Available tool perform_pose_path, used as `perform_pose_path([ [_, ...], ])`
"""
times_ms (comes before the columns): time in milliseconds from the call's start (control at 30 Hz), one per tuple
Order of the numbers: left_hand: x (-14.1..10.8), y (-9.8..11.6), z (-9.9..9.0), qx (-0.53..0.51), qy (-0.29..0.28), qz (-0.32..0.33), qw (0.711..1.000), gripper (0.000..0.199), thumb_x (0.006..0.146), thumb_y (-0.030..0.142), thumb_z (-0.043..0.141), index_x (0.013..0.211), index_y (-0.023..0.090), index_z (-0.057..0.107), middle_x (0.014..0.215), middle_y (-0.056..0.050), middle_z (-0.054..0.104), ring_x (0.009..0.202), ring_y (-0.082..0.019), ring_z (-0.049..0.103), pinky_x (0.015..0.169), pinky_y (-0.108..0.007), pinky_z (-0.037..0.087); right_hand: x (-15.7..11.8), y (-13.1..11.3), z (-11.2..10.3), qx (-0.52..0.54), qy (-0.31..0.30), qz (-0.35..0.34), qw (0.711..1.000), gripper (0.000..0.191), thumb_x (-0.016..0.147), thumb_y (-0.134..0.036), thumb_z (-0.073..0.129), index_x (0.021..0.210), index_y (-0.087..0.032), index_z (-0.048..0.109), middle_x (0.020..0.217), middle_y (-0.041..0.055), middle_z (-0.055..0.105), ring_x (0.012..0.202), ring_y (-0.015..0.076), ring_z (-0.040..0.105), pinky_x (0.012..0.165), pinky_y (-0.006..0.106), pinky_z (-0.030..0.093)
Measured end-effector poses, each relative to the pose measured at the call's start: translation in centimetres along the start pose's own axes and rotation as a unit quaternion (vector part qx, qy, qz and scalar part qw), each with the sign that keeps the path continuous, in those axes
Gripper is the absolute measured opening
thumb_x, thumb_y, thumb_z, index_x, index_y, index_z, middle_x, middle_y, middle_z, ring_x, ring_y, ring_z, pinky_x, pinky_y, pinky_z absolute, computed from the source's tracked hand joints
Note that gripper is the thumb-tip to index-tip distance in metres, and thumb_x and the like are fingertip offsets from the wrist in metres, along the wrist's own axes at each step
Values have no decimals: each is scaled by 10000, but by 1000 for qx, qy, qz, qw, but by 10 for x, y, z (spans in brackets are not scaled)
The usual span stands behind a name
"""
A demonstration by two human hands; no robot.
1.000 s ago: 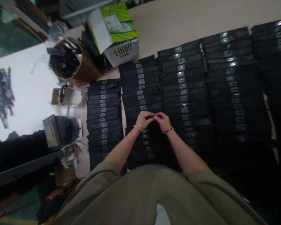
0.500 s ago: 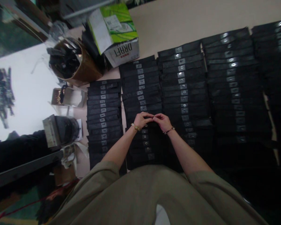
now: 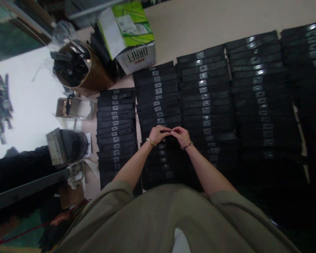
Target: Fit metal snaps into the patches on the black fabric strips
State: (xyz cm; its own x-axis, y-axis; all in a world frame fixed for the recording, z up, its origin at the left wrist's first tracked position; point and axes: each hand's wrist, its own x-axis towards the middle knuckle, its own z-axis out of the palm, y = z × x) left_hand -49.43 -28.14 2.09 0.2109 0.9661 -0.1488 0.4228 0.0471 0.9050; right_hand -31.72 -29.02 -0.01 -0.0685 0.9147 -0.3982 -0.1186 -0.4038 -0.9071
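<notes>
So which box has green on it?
The DRAFT box, beside the brown box. Its top is bright green; the brown box and the small box show no green.

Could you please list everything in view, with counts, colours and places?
Tagged fabric pieces: many, black, five columns across the table
Table: one, pale, beneath them
Printed box: one, green and white, table's far left
Round container: one, brown, left of that box, dark items inside
Clear plastic: one piece, by the container
Small carton: one, whitish, left edge
Rounded object: one, dark, below the carton
Strip pile: one, dark, far left
Cloth heap: one, black, lower left
Cord: one, red, bottom left
Shirt: one, olive, bottom
Bracelets: one per wrist
Left hand, right hand: bare, fingertips together; contents unclear
</notes>
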Motion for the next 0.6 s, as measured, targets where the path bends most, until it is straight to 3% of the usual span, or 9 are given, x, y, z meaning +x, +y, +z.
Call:
perform_pose_path([
  [400, 0, -4, 0, -7, -15, -24, 1000, 188, 770, 294, 804, 954, 254, 794, 958, -26, 776, 944, -185, 702, 887, -313, 551, 4, 5, 2, 13, 17, 12, 1000, 205, 600, -307, 772, 737, -206, 658, 749, 10, 728, 724, 167, 679, 801, 339, 556],
  [500, 8, 1, -6, 12, 72, -46, 996, 211, 810, 280, 760, 1014, 230, 772, 989, -28, 773, 935, -181, 706, 884, -308, 552, 4, 5, 5, 59, 19, 28, 998, 203, 619, -287, 764, 761, -208, 642, 766, 11, 741, 716, 158, 689, 800, 347, 574],
  [600, 23, 3, -16, 122, 144, -83, 979, 184, 825, 256, 733, 1004, 234, 770, 976, -29, 773, 919, -193, 697, 894, -328, 542, 3, 4, 6, 80, 12, 29, 996, 210, 636, -286, 777, 768, -206, 634, 794, 19, 752, 736, 154, 698, 822, 356, 587],
])
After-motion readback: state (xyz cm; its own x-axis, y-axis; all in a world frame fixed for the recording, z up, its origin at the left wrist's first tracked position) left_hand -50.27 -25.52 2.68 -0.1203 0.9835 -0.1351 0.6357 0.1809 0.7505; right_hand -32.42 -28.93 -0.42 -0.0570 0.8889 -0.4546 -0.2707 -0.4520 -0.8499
